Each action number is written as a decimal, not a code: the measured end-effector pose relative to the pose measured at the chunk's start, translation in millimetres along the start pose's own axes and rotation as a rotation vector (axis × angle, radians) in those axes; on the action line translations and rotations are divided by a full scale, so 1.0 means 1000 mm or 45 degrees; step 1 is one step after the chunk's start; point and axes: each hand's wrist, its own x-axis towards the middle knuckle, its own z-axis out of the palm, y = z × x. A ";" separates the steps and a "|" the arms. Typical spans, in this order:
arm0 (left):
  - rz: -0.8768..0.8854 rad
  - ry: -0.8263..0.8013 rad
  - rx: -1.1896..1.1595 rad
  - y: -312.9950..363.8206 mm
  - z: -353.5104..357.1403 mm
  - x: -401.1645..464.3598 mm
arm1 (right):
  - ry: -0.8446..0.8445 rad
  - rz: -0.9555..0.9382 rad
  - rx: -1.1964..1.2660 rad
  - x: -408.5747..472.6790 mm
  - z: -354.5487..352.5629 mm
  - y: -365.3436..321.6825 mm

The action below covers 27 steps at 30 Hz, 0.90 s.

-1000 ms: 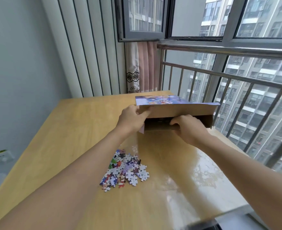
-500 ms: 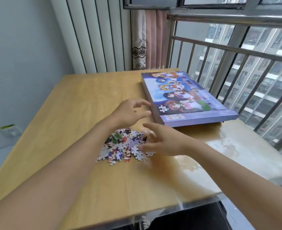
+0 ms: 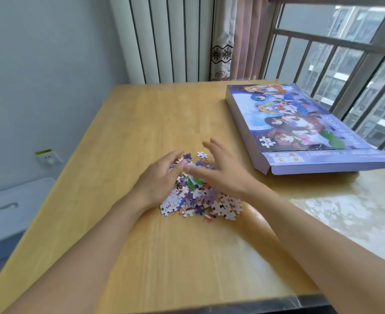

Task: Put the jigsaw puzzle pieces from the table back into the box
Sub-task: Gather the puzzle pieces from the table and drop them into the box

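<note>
A heap of several small colourful jigsaw pieces (image 3: 200, 200) lies in the middle of the wooden table (image 3: 141, 123). My left hand (image 3: 159, 177) rests on the heap's left side with its fingers loosely bent over the pieces. My right hand (image 3: 221, 171) hovers over the right side of the heap, fingers spread and blurred. Both hands cover the heap's far part. The flat purple puzzle box (image 3: 300, 130), with a cartoon picture on top, lies at the table's right, its near end flap open towards me.
A metal window railing (image 3: 336, 55) runs just behind the box along the table's right side. A curtain (image 3: 232, 37) hangs at the back. Left of the table, low down, stands a white plastic bin (image 3: 8, 214). A wall socket (image 3: 47, 157) sits above it.
Both hands have left the box, which now lies flat on the table, and have come down onto the heap of pieces. The camera has tilted down and to the left.
</note>
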 end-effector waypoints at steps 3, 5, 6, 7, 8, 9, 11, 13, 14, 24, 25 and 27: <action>0.027 -0.034 -0.135 0.002 -0.001 0.000 | -0.072 0.015 -0.197 0.023 -0.012 -0.005; -0.007 -0.023 -0.328 0.002 -0.003 0.005 | -0.258 0.012 -0.311 0.032 -0.012 -0.007; -0.027 -0.009 -0.406 0.002 -0.004 0.006 | -0.335 0.014 -0.330 0.032 -0.012 -0.010; -0.042 0.007 -0.464 0.002 -0.004 0.008 | -0.392 0.020 -0.345 0.031 -0.013 -0.013; -0.051 0.027 -0.508 0.001 -0.004 0.010 | -0.435 0.015 -0.376 0.030 -0.015 -0.017; -0.056 0.052 -0.543 0.002 -0.003 0.010 | -0.464 -0.005 -0.420 0.028 -0.016 -0.022; -0.042 0.117 -0.606 0.005 -0.001 0.011 | -0.469 -0.073 -0.506 0.027 -0.015 -0.030; -0.030 0.169 -0.660 0.010 0.003 0.011 | -0.457 -0.108 -0.557 0.026 -0.011 -0.034; -0.021 0.186 -0.683 0.012 0.005 0.010 | -0.450 -0.110 -0.573 0.026 -0.009 -0.034; 0.052 0.308 -0.644 0.020 0.010 0.007 | -0.493 -0.147 -0.665 0.015 -0.006 -0.025; 0.038 0.393 -0.453 0.017 0.007 0.008 | -0.483 -0.164 -0.667 0.016 -0.005 -0.027; -0.041 0.495 0.071 0.011 -0.001 0.007 | -0.454 -0.157 -0.600 0.017 -0.004 -0.027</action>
